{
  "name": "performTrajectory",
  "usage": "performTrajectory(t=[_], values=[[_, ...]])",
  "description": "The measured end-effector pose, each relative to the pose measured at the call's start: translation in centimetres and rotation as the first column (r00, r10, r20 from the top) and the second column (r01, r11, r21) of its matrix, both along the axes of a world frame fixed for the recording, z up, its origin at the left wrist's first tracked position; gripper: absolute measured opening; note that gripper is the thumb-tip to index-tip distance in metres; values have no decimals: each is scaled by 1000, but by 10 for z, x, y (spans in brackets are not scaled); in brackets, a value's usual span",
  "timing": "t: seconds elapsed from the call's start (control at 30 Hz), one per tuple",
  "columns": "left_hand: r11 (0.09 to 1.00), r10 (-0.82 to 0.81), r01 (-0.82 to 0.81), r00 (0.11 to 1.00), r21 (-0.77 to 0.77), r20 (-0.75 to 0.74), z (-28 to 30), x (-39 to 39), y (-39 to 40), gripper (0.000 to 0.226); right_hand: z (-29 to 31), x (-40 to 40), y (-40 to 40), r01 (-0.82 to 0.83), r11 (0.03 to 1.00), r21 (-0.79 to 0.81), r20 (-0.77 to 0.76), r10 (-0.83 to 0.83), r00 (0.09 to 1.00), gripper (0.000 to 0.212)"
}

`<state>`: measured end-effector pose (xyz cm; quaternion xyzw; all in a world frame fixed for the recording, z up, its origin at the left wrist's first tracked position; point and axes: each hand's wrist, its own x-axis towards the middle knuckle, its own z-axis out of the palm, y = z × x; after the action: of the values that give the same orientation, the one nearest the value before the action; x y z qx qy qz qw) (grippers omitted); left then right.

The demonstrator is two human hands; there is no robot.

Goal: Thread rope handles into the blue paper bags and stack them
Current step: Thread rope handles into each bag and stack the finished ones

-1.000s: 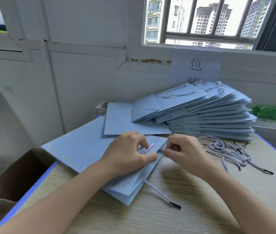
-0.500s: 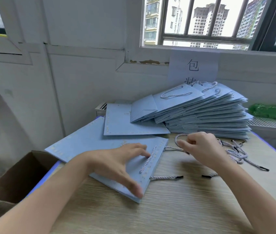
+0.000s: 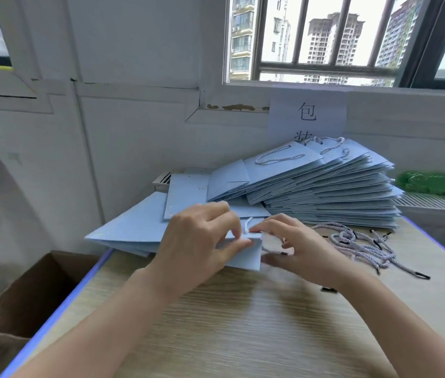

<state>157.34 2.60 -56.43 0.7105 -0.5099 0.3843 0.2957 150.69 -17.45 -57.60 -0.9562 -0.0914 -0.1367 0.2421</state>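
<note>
A flat blue paper bag [image 3: 245, 256] lies on top of a low pile of blue bags [image 3: 134, 230] at the table's left. My left hand [image 3: 202, 241] pinches the bag's near right corner. My right hand [image 3: 294, 246] pinches a white twisted rope handle [image 3: 248, 224] that loops up at the bag's top edge; the rope trails under the palm to a black tip [image 3: 328, 289]. Behind, a tall stack of finished bags [image 3: 324, 192] carries rope handles on top.
Loose rope handles [image 3: 365, 246] lie in a tangle right of my hands. A cardboard box [image 3: 38, 290] stands beside the table's left edge [image 3: 79, 282]. A green bottle [image 3: 433, 182] lies on the radiator at far right. Bare wooden tabletop [image 3: 243, 323] is near me.
My left hand went from lying flat on the bag to pinching its corner. My right hand brought the rope leftward to the bag's top edge, where it now loops up.
</note>
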Motion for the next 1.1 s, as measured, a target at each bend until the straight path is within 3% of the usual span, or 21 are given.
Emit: performTrajectory(t=[0.1, 0.2, 0.3, 0.4, 0.5, 0.57, 0.6, 0.67, 0.7, 0.73, 0.8, 0.87, 0.97, 1.1], values=[[978, -16, 40, 993, -207, 113, 2, -8, -2, 14, 1, 7, 6, 61, 994, 96, 345, -90, 934, 18], [965, -74, 115, 981, -234, 177, 3, -13, -1, 9, 16, 1, 6, 59, 925, 375, 497, -254, 829, 12], [980, -31, 59, 988, -189, 148, 3, -12, -3, 16, 32, -11, -1, -33, 747, 664, 446, -359, 820, 18], [991, -2, 15, 996, -134, 94, 0, -11, -5, 17, 37, -15, -7, -35, 624, 781, 374, -422, 825, 23], [996, -16, 17, 1000, -89, 14, -1, -12, -7, 16, 31, -10, -9, 27, 558, 830, 200, -341, 918, 29], [999, -40, 41, 993, 1, -113, -5, -9, -7, 21, 22, -6, -6, 122, 608, 785, 24, -226, 974, 29], [995, -41, 58, 979, 79, -197, -8, -6, -7, 25, 16, -2, -4, 191, 695, 694, -72, -196, 978, 31], [955, 18, 82, 944, 286, -330, -16, -2, -8, 41, 4, 3, 0, 304, 909, 287, -202, -253, 946, 36], [913, 74, 82, 931, 399, -359, -20, -1, -9, 51, 1, 6, 1, 324, 941, 95, -195, -301, 933, 36], [864, 132, 72, 923, 498, -362, -23, 0, -9, 60, 1, 6, 1, 342, 940, 4, -158, -337, 928, 32], [792, 209, 56, 911, 607, -356, -26, 0, -9, 71, 6, 1, -5, 395, 918, 6, -84, -394, 915, 22], [785, 239, 60, 889, 617, -390, -24, -2, -8, 77, 7, -1, -15, 465, 885, -2, -2, -465, 885, 15], [766, 279, 50, 873, 641, -400, -20, -9, -11, 88, -1, 1, -25, 499, 858, -124, -25, -505, 863, 16], [682, 331, 51, 868, 729, -370, -19, -22, -13, 97, 0, 2, -18, 324, 943, -81, -122, -332, 935, 9]])
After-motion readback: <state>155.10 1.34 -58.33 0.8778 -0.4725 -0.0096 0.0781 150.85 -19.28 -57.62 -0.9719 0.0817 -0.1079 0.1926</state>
